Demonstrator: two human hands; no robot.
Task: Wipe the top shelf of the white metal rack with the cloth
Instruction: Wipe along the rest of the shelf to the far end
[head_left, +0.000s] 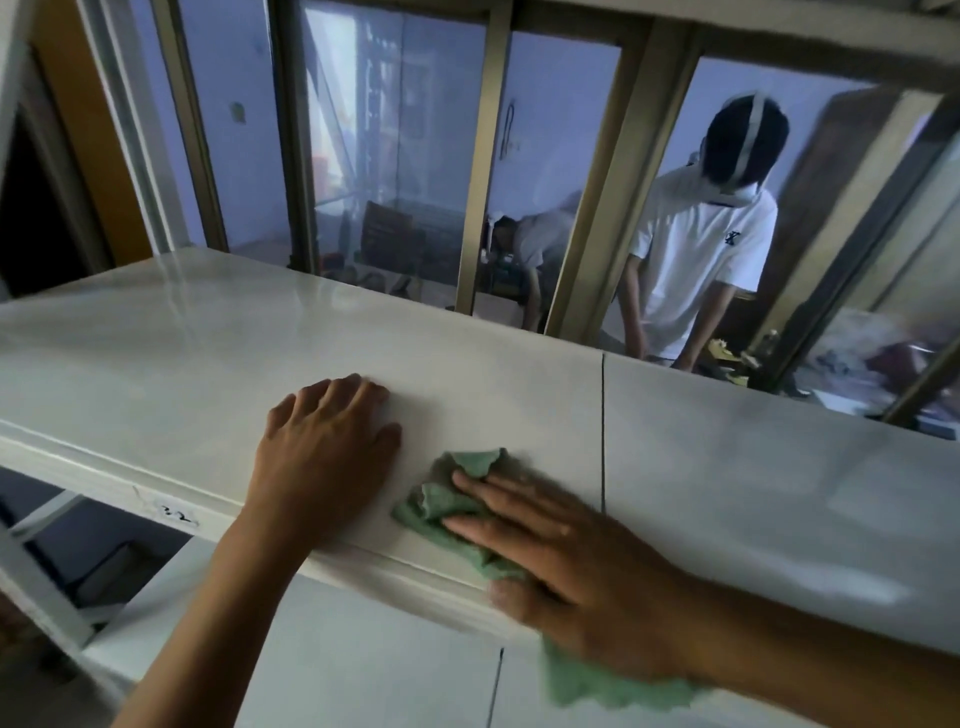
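Fingers of the right hand lie stretched out flat, pressing down on the green cloth rather than gripping it, thumb at the near edge of the shelf. Part of the cloth bunches beyond the fingertips; the rest hangs off the near edge under the wrist. Just to the left, the left hand rests palm down on the bare top shelf of the white rack, fingers spread and holding nothing. A thin dark seam crosses the shelf right of the cloth. Beyond the far edge stands a glass partition, with a person in a white shirt behind it.
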